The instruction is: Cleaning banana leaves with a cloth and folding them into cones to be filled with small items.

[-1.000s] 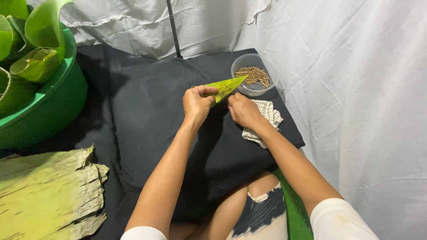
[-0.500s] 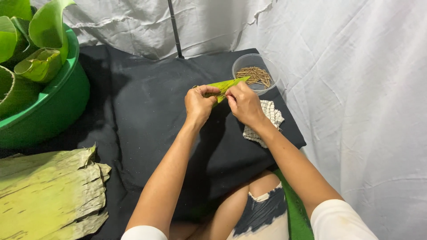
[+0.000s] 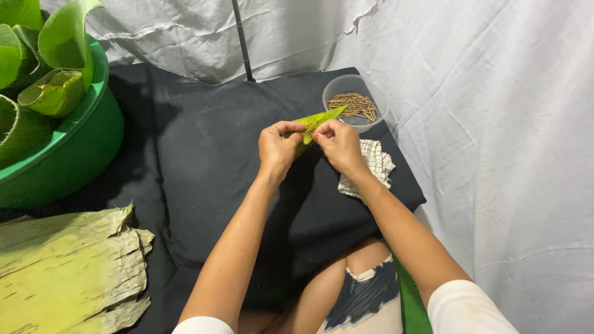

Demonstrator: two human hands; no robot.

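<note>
Black cloth table [image 3: 204, 154]: left hand [image 3: 276, 148] and right hand [image 3: 337, 143] both pinch folded leaf cone [image 3: 315, 122]; pin from stick bowl [image 3: 356, 102] not yet in.

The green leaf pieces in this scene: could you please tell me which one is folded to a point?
It is the small green folded leaf pinched between both hands. The rolled leaves in the green tub are curled, and the dried sheets lie flat.

No packages, labels, signs or screens are in view. The one container, a clear round tub [image 3: 356, 102], bears no label.
</note>
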